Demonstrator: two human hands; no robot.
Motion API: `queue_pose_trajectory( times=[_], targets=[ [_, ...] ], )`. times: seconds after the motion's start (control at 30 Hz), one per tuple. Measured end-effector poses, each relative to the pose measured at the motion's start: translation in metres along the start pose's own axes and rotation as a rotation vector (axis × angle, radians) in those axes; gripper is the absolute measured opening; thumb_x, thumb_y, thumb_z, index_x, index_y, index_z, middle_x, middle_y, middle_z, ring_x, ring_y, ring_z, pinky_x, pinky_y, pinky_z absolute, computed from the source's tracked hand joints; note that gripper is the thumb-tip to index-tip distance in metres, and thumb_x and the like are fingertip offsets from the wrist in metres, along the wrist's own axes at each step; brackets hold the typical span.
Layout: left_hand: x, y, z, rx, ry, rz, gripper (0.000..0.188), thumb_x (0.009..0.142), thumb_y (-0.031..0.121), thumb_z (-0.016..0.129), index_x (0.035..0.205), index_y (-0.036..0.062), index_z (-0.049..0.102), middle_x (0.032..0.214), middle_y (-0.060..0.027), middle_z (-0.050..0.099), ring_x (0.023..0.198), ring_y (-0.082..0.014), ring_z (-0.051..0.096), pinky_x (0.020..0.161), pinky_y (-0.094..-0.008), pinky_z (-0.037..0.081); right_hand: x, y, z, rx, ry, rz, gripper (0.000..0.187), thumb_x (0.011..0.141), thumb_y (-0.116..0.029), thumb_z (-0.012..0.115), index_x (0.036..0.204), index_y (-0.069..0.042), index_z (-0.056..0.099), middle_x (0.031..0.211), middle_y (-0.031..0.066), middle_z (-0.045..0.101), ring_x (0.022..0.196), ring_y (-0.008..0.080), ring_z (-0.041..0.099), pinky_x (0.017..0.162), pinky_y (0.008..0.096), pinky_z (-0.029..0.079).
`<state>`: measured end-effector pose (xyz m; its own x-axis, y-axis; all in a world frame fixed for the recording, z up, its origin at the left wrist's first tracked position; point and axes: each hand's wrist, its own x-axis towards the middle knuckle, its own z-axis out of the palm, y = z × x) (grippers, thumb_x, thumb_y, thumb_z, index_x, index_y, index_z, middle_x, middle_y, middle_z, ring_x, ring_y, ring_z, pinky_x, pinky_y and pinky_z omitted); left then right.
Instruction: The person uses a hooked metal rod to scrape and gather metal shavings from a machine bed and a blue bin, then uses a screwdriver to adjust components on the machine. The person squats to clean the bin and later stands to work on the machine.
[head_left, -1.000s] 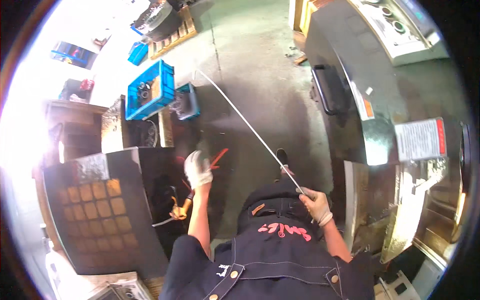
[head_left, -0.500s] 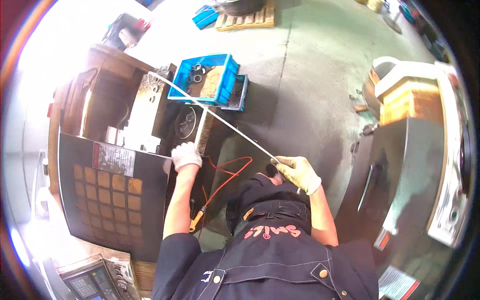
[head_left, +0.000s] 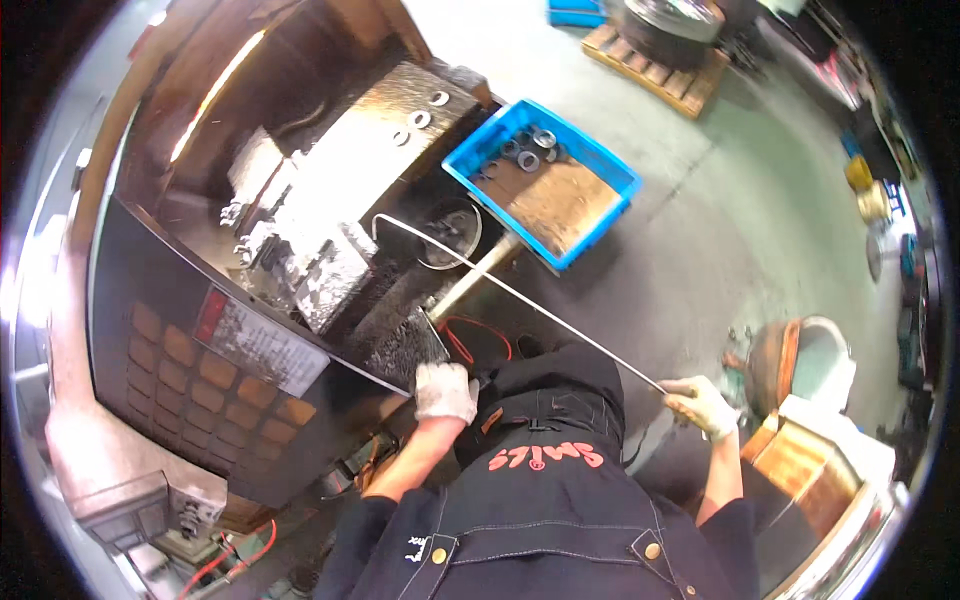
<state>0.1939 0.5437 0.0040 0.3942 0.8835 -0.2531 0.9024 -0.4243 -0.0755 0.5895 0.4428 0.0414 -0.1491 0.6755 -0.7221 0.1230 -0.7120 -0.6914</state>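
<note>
My right hand [head_left: 703, 405], in a pale work glove, is closed round the end of a long thin hooked metal rod [head_left: 560, 318]. The rod slants away to the far left over the machine's front. Its bent tip hangs near a round opening [head_left: 452, 238] with chips or small parts in it. My left hand [head_left: 446, 392], in a whitish glove, is closed over the end of the dark machine door [head_left: 385, 385]; its fingertips are partly hidden. Several metal rings [head_left: 419, 119] lie on the bright ledge [head_left: 375, 130] inside the machine.
A blue crate [head_left: 610, 205] with several dark rings [head_left: 528, 160] stands beyond the rod. Left is a control panel [head_left: 150, 505]. A red hose [head_left: 460, 345] hangs by the machine. At the right are a round bin [head_left: 822, 360] and a wooden box [head_left: 800, 460]; a pallet [head_left: 600, 50] lies far off.
My view has turned, so the machine's inside shows larger. The rod's hooked tip has come back from the far ledge toward the round opening. Both hands keep their hold.
</note>
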Motion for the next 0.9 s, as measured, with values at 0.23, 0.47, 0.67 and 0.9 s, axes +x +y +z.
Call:
queue_pose_trajectory(
  times=[0.23,0.47,0.67,0.9],
  targets=[
    [-0.01,-0.016,0.012,-0.102,0.044,-0.333,0.022,0.068,0.028,0.064,0.074,0.0073,0.06,0.079,-0.013,0.061,0.079,-0.0307,0.058,0.077,-0.0416,0.043,0.075,-0.084,-0.083,0.221,-0.127,-0.086,0.042,0.082,-0.016,0.066,0.113,0.01,0.054,0.055,-0.0092,0.037,0.044,0.0004,0.03,0.04,0.0176,0.021],
    [-0.021,-0.04,0.026,-0.036,0.218,-0.678,0.018,0.067,0.02,0.063,0.076,0.0054,0.058,0.08,-0.0151,0.059,0.082,-0.0318,0.056,0.08,-0.0415,0.042,0.204,-0.193,-0.075,0.119,-0.465,-0.141,0.048,0.081,-0.029,0.067,0.108,0.009,0.055,0.048,-0.0057,0.036,0.036,0.0038,0.029,0.035,0.0207,0.02],
    [-0.052,-0.057,0.045,0.041,0.085,-0.756,0.029,0.073,0.018,0.054,0.096,0.0005,0.06,0.096,-0.0178,0.06,0.1,-0.0307,0.055,0.102,-0.043,0.032,0.244,-0.217,-0.057,-0.13,-0.674,-0.001,0.052,0.076,-0.033,0.071,0.106,0.008,0.059,0.05,-0.0037,0.038,0.038,0.0052,0.03,0.036,0.0217,0.021],
    [-0.076,-0.083,0.072,-0.063,0.138,-0.895,0.015,0.075,0.015,0.054,0.083,0.0032,0.058,0.087,-0.0157,0.06,0.092,-0.0304,0.055,0.1,-0.0412,0.034,0.199,-0.201,-0.079,-0.374,-0.708,0.239,0.056,0.075,-0.031,0.071,0.11,0.011,0.057,0.052,-0.0033,0.038,0.04,0.0062,0.03,0.038,0.0232,0.022]
  ],
)
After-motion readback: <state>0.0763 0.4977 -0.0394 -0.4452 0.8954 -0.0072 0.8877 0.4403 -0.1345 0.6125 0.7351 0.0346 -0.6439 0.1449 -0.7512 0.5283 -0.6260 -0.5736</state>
